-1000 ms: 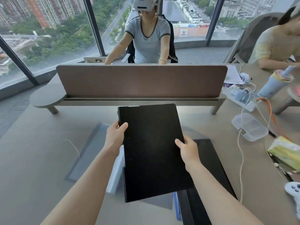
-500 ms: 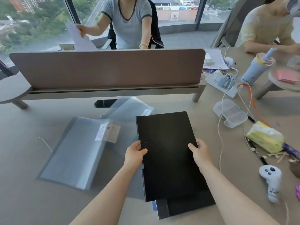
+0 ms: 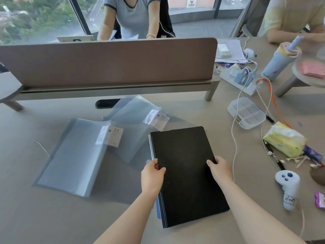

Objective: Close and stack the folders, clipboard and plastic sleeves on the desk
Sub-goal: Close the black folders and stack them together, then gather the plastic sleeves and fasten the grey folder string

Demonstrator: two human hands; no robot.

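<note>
We grip the flat black rectangular folder [image 3: 186, 173] by its two long edges — left hand [image 3: 152, 175] and right hand [image 3: 219, 169] clamped on it — near the desk's [image 3: 44, 217] front edge; the translucent grey plastic sleeves [image 3: 75, 155] lie leftward, nearer our left hand.

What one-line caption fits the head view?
Both hands, left hand and right hand, hold a closed black folder beside translucent plastic sleeves on the desk.
</note>
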